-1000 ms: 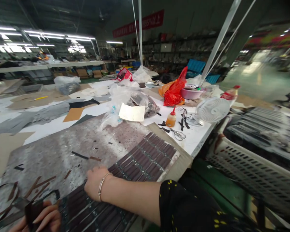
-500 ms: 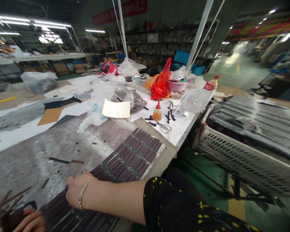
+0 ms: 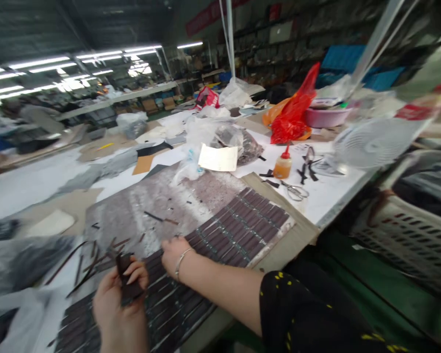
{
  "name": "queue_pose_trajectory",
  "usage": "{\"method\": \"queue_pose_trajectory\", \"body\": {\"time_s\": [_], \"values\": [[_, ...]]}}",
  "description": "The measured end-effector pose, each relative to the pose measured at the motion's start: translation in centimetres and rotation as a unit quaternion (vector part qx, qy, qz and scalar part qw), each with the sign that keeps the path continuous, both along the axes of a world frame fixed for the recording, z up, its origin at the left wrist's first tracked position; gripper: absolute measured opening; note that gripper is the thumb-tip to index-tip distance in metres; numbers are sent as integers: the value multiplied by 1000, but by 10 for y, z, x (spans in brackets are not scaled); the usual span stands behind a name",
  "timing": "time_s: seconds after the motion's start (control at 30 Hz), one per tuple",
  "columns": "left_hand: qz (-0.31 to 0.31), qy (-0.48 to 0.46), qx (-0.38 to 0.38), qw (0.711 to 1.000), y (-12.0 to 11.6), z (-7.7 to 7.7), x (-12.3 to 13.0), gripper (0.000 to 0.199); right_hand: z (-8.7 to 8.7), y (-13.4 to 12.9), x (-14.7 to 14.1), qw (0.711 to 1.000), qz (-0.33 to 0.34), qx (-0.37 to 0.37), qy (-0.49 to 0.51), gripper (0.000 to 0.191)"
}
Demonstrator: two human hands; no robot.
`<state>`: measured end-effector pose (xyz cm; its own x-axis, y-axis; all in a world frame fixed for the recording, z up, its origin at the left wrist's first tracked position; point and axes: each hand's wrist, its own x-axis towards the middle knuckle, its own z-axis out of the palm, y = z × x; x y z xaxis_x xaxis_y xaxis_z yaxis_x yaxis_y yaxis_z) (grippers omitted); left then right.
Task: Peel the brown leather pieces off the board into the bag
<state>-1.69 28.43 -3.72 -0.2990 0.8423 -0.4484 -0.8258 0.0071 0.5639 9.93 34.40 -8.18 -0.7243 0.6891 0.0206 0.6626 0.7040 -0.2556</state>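
Note:
My left hand (image 3: 108, 296) is at the lower left, its fingers closed around a small stack of dark brown flat pieces (image 3: 131, 291). Across the board, rows of dark brown strips with dark green bits between them (image 3: 238, 223) lie side by side. Over the upper edge of these rows, my right hand (image 3: 173, 254) rests with its fingers curled down. What its fingertips hold, if anything, is hidden. Thin brown offcuts (image 3: 95, 260) are scattered just beyond my left hand.
A glue bottle with a red tip (image 3: 282, 165), scissors (image 3: 296, 191) and a white fan (image 3: 371, 142) stand or lie on the right. Further back are a paper pad (image 3: 218, 158), plastic bags and a red bag (image 3: 294, 115). A white basket (image 3: 419, 245) stands beyond the table edge.
The view has swung left, so more of the left table shows. My left hand, with the brown pieces, has come further into view. My right hand stays at the strip rows.

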Motion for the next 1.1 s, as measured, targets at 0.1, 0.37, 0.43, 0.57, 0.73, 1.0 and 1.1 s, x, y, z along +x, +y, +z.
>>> {"method": "queue_pose_trajectory", "body": {"time_s": [0.1, 0.37, 0.43, 0.57, 0.73, 1.0, 1.1], "values": [[28, -11, 28, 999, 0, 4, 2, 23, -7, 1, -1, 1000, -1, 5, 7, 13], [13, -59, 61, 996, 1, -6, -1, 19, -8, -5, -6, 999, -32, 29, 13, 15], [15, -57, 61, 996, 3, -9, 1, 17, -4, -4, -8, 1000, -20, 6, -3, 15], [6, -62, 40, 997, 5, -14, 10, 10, 3, 4, 3, 1000, 6, -24, 9, 27], [-14, -64, 13, 998, 13, -18, 29, 6, 2, 23, 31, 958, -70, -172, 218, 44], [-31, 15, 0, 999, 18, -32, 49, 9, 7, 15, 45, 876, -74, -252, 404, 21], [-32, 26, 1, 999, 18, -36, 51, 14, 5, 15, 47, 876, -110, -254, 394, 13]]}}
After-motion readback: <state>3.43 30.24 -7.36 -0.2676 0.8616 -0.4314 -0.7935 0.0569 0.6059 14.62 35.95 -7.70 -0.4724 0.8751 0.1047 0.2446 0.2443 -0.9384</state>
